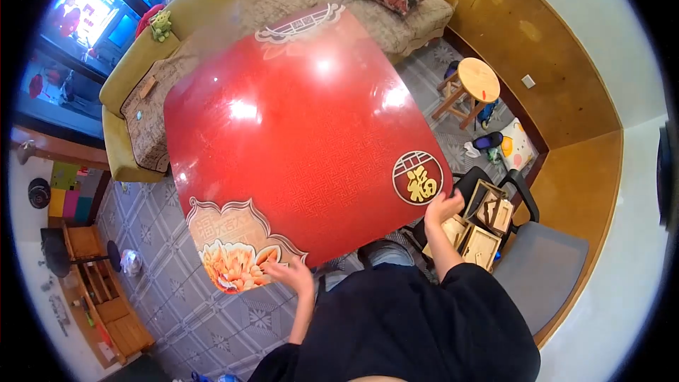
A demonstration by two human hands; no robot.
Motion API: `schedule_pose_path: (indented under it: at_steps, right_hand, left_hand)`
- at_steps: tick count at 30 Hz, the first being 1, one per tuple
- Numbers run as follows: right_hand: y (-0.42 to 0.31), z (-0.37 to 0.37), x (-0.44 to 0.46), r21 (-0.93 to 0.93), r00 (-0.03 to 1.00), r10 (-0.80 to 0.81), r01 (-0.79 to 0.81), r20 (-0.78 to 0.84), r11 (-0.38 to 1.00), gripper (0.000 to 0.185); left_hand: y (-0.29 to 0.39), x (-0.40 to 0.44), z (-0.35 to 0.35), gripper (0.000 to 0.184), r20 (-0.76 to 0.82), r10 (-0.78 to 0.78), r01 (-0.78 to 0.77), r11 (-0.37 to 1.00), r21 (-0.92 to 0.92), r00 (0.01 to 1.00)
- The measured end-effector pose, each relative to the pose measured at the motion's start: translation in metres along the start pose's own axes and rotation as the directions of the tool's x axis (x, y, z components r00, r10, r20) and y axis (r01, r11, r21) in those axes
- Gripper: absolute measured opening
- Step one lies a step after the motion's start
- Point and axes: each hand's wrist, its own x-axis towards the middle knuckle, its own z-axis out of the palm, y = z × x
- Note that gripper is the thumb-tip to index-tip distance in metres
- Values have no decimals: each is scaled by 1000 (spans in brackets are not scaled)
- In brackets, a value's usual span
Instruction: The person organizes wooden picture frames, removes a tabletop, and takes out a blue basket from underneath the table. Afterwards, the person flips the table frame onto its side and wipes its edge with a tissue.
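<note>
Left hand [291, 276] and right hand [445, 206] loosely open, nothing gripped, spread at red counter's [304, 141] lower edge in frame, likely for reach to both corners.

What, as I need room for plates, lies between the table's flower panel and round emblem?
Nothing: the head view shows bare red tabletop between flower panel and emblem.

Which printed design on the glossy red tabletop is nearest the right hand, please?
The round gold-lettered design; the orange-flowered design is by the left hand, the third design at the far edge.
</note>
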Motion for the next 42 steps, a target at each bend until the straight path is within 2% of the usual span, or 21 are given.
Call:
schedule_pose_path:
  at_steps: [1, 3, 4, 6, 9, 10, 14, 15, 16, 18, 19, 20, 21, 22, 25, 32, 37, 38, 40, 41, 42]
  right_hand:
    - [-17, 3, 16, 35, 981, -160, 157, 108, 987, 33]
    - [-68, 14, 19, 216, 769, -128, -14, 627, 976, 38]
    - [-103, 11, -1, 382, 726, -433, 250, 533, 890, 39]
    - [-124, 30, -62, 569, 393, -714, 432, 580, 700, 50]
    - [-167, 46, -148, 822, -215, -828, 393, 518, 413, 56]
    - [-159, 54, -176, 852, -220, -888, 443, 404, 278, 59]
    - [-155, 104, -145, 868, -338, -848, 432, 408, 245, 62]
    - [-160, 103, -112, 786, -254, -821, 525, 511, 326, 62]
    - [-199, 87, -54, 551, -215, -561, 636, 799, 541, 54]
    - [-127, 117, 14, 105, 509, -692, 763, 511, 638, 35]
    - [-95, 112, 66, -98, 839, -239, 325, 489, 941, 35]
    - [-87, 93, 104, -486, 979, 16, 88, 205, 869, 39]
    - [-36, 107, 126, -618, 978, -115, -17, -173, 786, 45]
    - [-24, 83, 153, -529, 979, 182, -108, 90, 842, 57]
    - [12, 44, 174, -369, 955, -180, 260, 237, 892, 36]
    - [66, 56, 104, -131, 685, 152, -84, 712, 988, 51]
    - [27, 93, 120, -225, 521, 245, -104, 817, 969, 61]
    - [12, 101, 125, -211, 504, 225, -87, 834, 974, 61]
    - [-17, 116, 127, -48, 666, -72, 160, 742, 986, 58]
    - [-48, 117, 130, 75, 613, -232, 270, 755, 960, 59]
    - [-79, 124, 129, 202, 542, -388, 371, 746, 907, 62]
  left_hand:
    - [17, 3, 9, 69, 20, 152, -152, 988, 14, 988]
    - [66, 22, 18, 67, 147, 168, -172, 985, 17, 975]
    - [80, 29, 29, 67, 148, 162, -167, 986, 22, 976]
    - [89, 39, 55, 67, 125, 186, -191, 981, 28, 974]
    - [86, 40, 77, 58, 37, 248, -250, 968, 36, 968]
    - [83, 38, 78, 52, 18, 326, -327, 944, 52, 945]
    - [79, 39, 83, 55, 90, 256, -268, 950, 160, 962]
    - [81, 39, 81, 52, 74, 254, -262, 953, 149, 964]
    - [83, 39, 78, 51, 85, 260, -270, 952, 146, 962]
    - [84, 39, 76, 50, 91, 259, -269, 955, 122, 962]
    - [83, 37, 75, 50, 96, 251, -261, 959, 107, 963]
    - [84, 38, 76, 50, 85, 247, -255, 961, 102, 965]
    - [86, 40, 77, 50, 75, 248, -254, 962, 95, 966]
    - [86, 40, 76, 50, 85, 254, -261, 963, 75, 963]
    - [88, 39, 76, 49, 38, 244, -246, 966, 75, 969]
    - [82, 38, 72, 50, -44, 264, -265, 964, -18, 963]
    - [53, 16, 61, 54, -213, -80, 104, 989, 102, 974]
    - [57, 11, 51, 56, -215, -246, 285, 942, 175, 945]
    - [33, -15, 61, 59, -388, -275, 378, 900, 218, 880]
    - [30, -21, 62, 59, -397, -285, 393, 892, 225, 872]
    - [33, -28, 64, 64, -321, -598, 657, 746, 110, 734]
